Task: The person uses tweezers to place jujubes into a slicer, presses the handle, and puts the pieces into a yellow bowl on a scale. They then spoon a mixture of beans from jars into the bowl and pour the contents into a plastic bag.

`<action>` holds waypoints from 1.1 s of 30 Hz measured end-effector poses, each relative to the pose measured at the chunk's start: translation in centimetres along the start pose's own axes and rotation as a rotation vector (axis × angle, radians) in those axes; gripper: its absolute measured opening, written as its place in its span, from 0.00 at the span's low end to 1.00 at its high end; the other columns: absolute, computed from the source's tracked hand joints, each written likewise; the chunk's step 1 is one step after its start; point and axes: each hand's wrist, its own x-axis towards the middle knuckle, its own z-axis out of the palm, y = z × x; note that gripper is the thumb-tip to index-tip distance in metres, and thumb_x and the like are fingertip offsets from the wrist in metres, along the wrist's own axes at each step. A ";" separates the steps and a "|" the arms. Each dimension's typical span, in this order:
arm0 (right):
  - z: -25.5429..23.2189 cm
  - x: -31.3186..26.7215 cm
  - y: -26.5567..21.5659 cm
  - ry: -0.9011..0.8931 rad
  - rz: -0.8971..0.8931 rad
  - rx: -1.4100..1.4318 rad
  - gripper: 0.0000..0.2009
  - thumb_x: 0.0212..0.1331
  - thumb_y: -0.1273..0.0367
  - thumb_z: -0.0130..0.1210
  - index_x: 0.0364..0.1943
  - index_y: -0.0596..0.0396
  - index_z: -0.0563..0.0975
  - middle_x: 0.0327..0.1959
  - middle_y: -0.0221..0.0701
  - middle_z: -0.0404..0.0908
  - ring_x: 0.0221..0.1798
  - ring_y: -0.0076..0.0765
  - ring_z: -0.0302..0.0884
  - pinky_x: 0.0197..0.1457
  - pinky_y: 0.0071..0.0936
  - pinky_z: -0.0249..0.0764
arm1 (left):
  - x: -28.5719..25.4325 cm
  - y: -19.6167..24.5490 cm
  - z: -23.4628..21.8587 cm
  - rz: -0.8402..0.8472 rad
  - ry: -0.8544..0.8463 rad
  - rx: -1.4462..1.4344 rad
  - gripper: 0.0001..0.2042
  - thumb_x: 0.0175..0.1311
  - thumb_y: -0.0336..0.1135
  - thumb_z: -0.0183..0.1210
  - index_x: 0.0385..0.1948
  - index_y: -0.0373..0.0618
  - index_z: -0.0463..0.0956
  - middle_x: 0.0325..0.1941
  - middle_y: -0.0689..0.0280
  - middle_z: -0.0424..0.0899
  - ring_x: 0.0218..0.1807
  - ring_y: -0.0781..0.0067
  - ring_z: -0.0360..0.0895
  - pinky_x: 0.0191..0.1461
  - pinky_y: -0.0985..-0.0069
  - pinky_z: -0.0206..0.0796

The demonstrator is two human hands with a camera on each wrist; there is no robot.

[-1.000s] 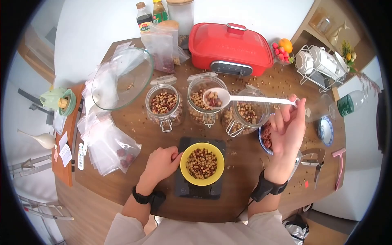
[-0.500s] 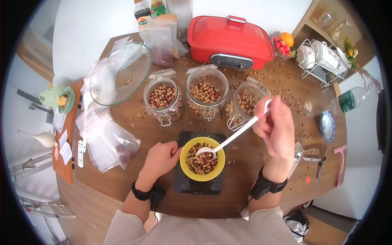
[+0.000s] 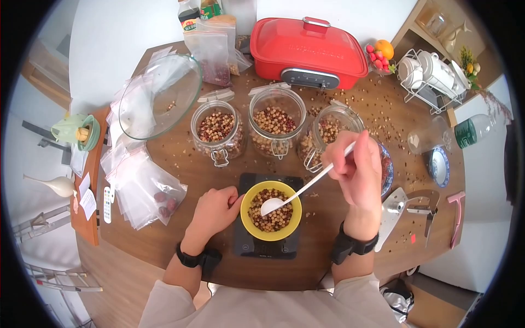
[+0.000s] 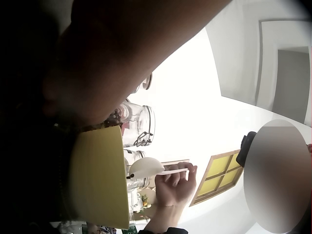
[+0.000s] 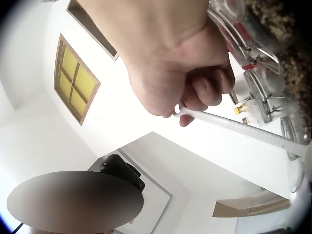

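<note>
The yellow bowl of mixed beans stands on a black scale. My right hand pinches the handle end of a white spoon, whose head lies over the beans, looking white and bare. In the left wrist view the spoon head is tilted, a dark bean at its edge. The right wrist view has my right hand with fingers curled at the handle. My left hand rests loosely curled at the bowl's left side, fingertips against or beside it.
Three open glass jars of beans stand behind the bowl, below a red cooker. Plastic bags and a glass lid lie left. Right are a patterned bowl, metal tools, a pink tool and scattered beans.
My right hand has come down and left from above the jars, bringing the spoon into the yellow bowl. The beans it carried no longer show in its head. My left hand has stayed put.
</note>
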 end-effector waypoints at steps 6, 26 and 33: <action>-0.5 0.5 1.5 0.093 -0.056 -0.026 0.30 0.80 0.52 0.37 0.20 0.57 0.73 0.14 0.19 0.62 0.16 0.13 0.48 0.21 0.18 0.42 | 0.0 -0.2 0.0 0.005 -0.010 0.027 0.17 0.64 0.42 0.62 0.21 0.42 0.69 0.19 0.53 0.75 0.27 0.43 0.75 0.29 0.57 0.65; -0.6 1.1 3.7 -0.088 0.023 0.151 0.28 0.80 0.55 0.38 0.20 0.57 0.71 0.13 0.20 0.57 0.17 0.16 0.51 0.21 0.20 0.43 | 0.1 -0.2 -0.1 -0.011 -0.017 0.038 0.17 0.65 0.45 0.62 0.21 0.43 0.72 0.18 0.55 0.77 0.26 0.44 0.77 0.29 0.57 0.67; -2.5 1.2 3.8 -0.036 -0.002 0.145 0.28 0.80 0.53 0.37 0.20 0.55 0.70 0.13 0.20 0.57 0.16 0.18 0.50 0.21 0.20 0.43 | 0.0 -0.5 0.1 0.007 -0.005 0.046 0.17 0.66 0.45 0.61 0.21 0.44 0.72 0.18 0.55 0.77 0.27 0.44 0.77 0.30 0.57 0.67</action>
